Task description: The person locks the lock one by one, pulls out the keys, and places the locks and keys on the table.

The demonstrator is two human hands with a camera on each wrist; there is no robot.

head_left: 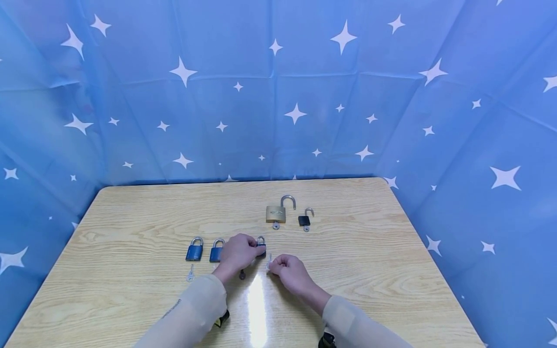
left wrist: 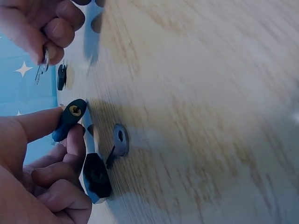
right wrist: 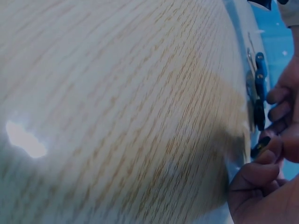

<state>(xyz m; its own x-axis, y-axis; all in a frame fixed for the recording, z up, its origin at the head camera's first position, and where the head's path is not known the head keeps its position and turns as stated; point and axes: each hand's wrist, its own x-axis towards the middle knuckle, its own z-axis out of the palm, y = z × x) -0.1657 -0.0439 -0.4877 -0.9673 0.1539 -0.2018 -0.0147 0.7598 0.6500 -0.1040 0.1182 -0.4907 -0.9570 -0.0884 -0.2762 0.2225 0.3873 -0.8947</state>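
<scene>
My left hand (head_left: 237, 252) pinches a small dark-blue padlock (left wrist: 70, 119) between thumb and fingers, its brass keyhole facing out in the left wrist view. Its shackle (head_left: 261, 238) is closed. A small silver key (left wrist: 43, 67) is pinched in my right hand (head_left: 290, 274), a short way right of that padlock and apart from it. Just beside the left fingers sits a dark padlock (left wrist: 96, 177), hidden behind the hand in the head view, and a dark-headed key (left wrist: 121, 140) lies by it. Two blue padlocks (head_left: 194, 251) stand left of the left hand, shackles closed.
Farther back on the wooden table (head_left: 370, 251) lie a brass padlock (head_left: 276, 213) and a small black padlock (head_left: 304, 221), both with open shackles and keys inserted. A silver key (head_left: 190, 273) lies before the leftmost blue padlock. A starry blue curtain (head_left: 243, 58) hangs behind.
</scene>
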